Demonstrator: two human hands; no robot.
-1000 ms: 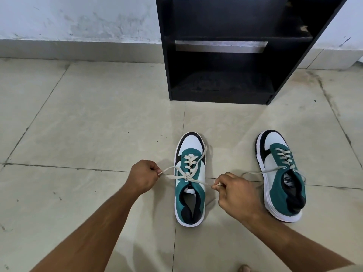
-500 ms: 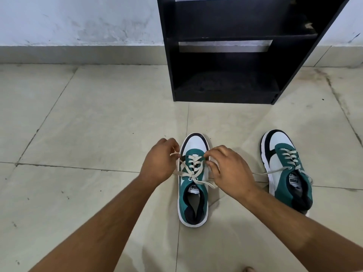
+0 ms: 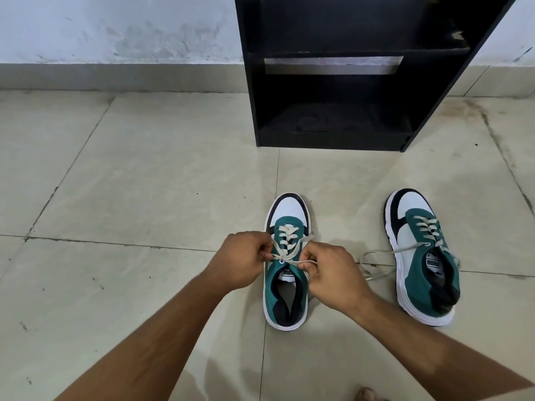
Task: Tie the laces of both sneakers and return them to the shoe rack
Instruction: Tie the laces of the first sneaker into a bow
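Observation:
Two teal, white and black sneakers stand on the tiled floor, toes pointing away from me. Over the left sneaker (image 3: 285, 296) my left hand (image 3: 241, 260) pinches one cream lace end at the shoe's left side. My right hand (image 3: 331, 272) pinches the other lace end at its right side, and the laces (image 3: 285, 250) cross between my hands above the tongue. The right sneaker (image 3: 421, 256) stands apart to the right, its lace (image 3: 376, 263) loose and trailing on the floor. The black shoe rack (image 3: 333, 123) stands beyond, its lower shelves bare.
A pale wall with a grey skirting (image 3: 115, 76) runs along the back. Beige floor tiles (image 3: 144, 183) spread all around the shoes. A toe (image 3: 366, 395) shows at the bottom edge of the view.
My hands had pulled the lace ends wide apart a second ago. They have since come together over the left sneaker's tongue and now hold the crossed laces close. The view has also tilted slightly.

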